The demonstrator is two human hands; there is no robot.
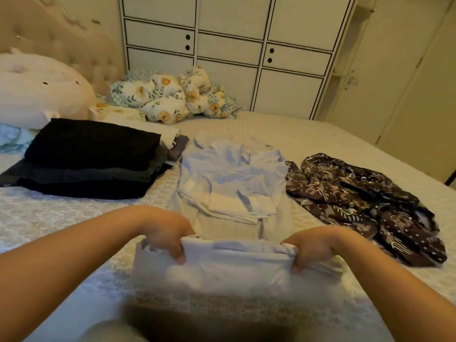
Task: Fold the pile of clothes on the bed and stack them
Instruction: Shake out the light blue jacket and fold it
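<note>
Both hands grip the near hem of the pale blue shirt (229, 183), which lies flat in the centre of the frame on the bed (320, 134). The left hand (164, 230) pinches the lifted edge at lower centre-left, the right hand (313, 245) at lower centre-right, fingers curled over the cloth. The shirt's long axis runs away from the person toward the upper frame, collar end farthest; the held edge runs across, left to right. Both hands sit about equally near, so the fold likely goes forward over the body. The folded dark stack (86, 159) waits at left, the patterned dark garment (365, 201) unfolded at right.
</note>
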